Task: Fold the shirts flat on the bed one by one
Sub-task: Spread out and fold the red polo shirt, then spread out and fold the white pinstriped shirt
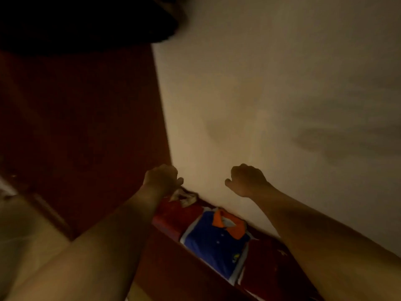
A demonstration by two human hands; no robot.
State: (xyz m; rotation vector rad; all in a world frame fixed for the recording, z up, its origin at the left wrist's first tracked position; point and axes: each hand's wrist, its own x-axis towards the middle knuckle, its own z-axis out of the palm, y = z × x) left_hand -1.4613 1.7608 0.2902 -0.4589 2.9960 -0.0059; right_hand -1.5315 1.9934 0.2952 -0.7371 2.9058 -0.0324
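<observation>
While the view is dim and smeared with motion, two bare forearms reach forward from the bottom of the frame over a pale cream cloth (271,94) that fills the upper right; whether it is a garment or the bed's sheet cannot be told. The left hand (162,178) is curled into a loose fist at the cloth's left edge, where it meets a dark red surface (86,116). The right hand (247,180) is also curled shut, thumb toward the left, resting on or just over the cloth. Both look as if they are gripping the cloth's near edge, though the fingertips are hidden, so what they pinch cannot be told.

Below and between the wrists, nearer the person than either hand, lies a folded blue shirt (217,242) with an orange collar and white trim. Its long axis runs diagonally, collar toward the hands, hem toward the lower right. It sits on red patterned bedding (171,218), roughly midway between the two forearms. A small crumpled light fabric (184,196) lies just beside the left wrist. A dark shape (76,22) fills the upper left corner.
</observation>
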